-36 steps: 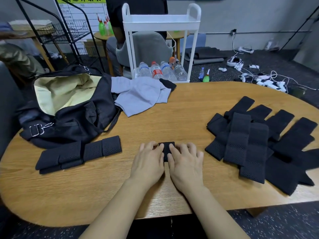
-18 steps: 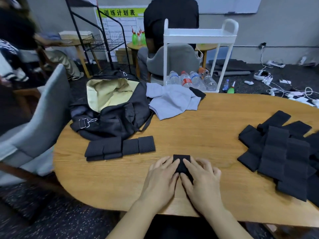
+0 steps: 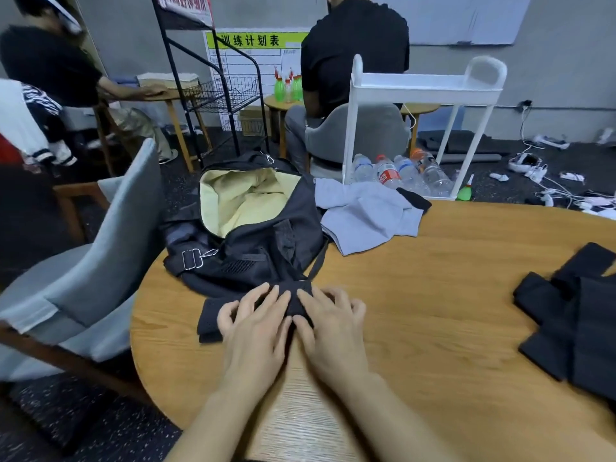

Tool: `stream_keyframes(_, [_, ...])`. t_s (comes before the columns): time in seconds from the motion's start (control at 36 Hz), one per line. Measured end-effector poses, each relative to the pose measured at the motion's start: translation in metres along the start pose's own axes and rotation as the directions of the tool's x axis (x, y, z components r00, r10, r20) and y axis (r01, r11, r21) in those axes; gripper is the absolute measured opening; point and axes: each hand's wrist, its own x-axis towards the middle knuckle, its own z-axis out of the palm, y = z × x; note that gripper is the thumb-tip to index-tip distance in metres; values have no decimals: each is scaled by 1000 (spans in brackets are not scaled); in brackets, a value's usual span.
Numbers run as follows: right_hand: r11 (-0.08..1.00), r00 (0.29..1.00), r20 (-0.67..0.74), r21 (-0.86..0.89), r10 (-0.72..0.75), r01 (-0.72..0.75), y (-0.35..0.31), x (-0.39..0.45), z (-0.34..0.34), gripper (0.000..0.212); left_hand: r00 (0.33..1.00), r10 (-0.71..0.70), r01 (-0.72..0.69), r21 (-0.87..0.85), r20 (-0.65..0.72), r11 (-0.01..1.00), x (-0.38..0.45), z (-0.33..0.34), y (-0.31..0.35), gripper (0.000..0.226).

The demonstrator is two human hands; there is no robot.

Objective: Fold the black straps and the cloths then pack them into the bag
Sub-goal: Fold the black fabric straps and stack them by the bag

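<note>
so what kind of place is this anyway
Probably a shared workroom or training room, not a home: a wall chart headed like a schedule, other people seated at small tables, and cables and devices strewn on the floor.

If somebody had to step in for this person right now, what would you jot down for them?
Left hand: fingers spread flat on the row of folded black straps in front of the bag, no grip.
Right hand: fingers lightly bent, pressing the newest folded strap at the right end of that row.
Black bag: on the table, unzipped, only its yellow lining showing.
Grey cloth: lying rumpled right of the bag, not folded.
Unfolded straps: heaped at the table's right edge.
Done: a few straps folded.
Left: fold the heap and the cloth, then pack everything.
</note>
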Motion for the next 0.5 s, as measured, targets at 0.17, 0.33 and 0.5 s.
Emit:
stream_keyframes(0.17, [997,1000,4,-81,-8,8,0,0,18,37,1000,-15,15,-7,23,1000,-8,12,-14,44])
stream_keyframes(0.33, [980,997,-45,-187,-69,60,1,0,27,36,998,-37,40,-65,48,997,-6,13,-16,48])
stream_keyframes(0.5, [977,998,29,-208,-49,54,0,0,27,40,997,-24,29,-63,69,998,-7,15,-17,48])
